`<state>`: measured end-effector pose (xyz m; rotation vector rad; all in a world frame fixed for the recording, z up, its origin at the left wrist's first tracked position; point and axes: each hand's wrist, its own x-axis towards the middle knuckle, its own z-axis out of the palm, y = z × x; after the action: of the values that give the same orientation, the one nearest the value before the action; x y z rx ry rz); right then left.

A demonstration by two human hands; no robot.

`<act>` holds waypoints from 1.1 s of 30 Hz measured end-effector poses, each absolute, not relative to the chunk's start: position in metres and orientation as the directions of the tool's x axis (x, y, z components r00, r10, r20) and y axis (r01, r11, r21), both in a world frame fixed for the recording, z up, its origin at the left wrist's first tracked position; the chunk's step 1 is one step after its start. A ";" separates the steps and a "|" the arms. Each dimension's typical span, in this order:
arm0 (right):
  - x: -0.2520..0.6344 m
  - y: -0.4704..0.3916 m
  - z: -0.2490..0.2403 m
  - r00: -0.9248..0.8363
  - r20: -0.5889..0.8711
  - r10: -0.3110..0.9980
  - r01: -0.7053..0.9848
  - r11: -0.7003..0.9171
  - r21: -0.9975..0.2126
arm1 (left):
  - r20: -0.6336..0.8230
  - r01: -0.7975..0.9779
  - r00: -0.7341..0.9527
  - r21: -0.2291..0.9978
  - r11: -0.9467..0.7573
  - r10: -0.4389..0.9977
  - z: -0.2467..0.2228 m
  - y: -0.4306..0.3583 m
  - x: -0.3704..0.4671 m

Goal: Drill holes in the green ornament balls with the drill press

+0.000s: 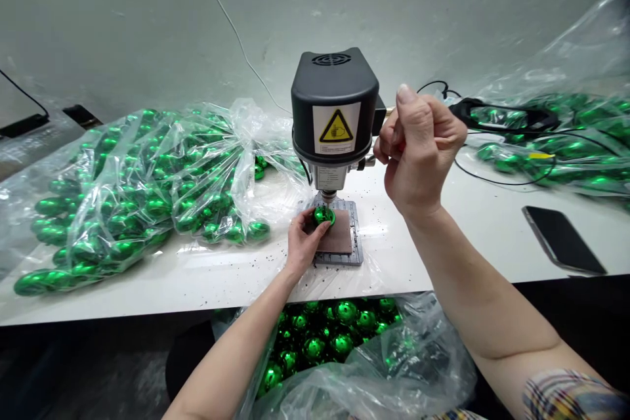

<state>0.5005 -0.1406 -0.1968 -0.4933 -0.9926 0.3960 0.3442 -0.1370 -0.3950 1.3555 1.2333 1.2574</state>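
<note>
A small black drill press (335, 105) with a yellow warning label stands on the white table. Under its chuck, my left hand (304, 241) grips a shiny green ball (323, 215) on the brown pad (339, 235) of the press base. The drill bit comes down at the top of the ball; whether it has entered I cannot tell. My right hand (420, 147) is closed at the right side of the press head, beside a lever that is mostly hidden behind the fingers.
Clear plastic bags of green balls lie on the table at left (123, 190) and at right (581, 138). An open bag (394, 377) of green balls sits below the front edge. A phone (564, 239) lies at right. Dark shavings surround the base; cables run behind.
</note>
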 end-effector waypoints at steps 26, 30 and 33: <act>0.513 -0.119 -0.187 0.420 0.661 0.622 -0.003 0.730 -0.684 | 0.279 0.325 0.094 0.899 -0.294 0.956 -0.398 -0.141 0.341; 0.508 -0.127 -0.189 0.456 0.658 0.599 -0.046 0.754 -0.655 | 0.270 0.324 0.096 0.902 -0.286 0.958 -0.399 -0.142 0.343; 0.502 -0.138 -0.198 0.472 0.694 0.544 -0.047 0.801 -0.596 | 0.278 0.322 0.089 0.901 -0.292 0.956 -0.401 -0.142 0.344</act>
<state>0.5024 -0.1379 -0.1975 -0.5499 -1.0253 0.3851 0.3439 -0.1423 -0.4009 1.7037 1.2707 1.2130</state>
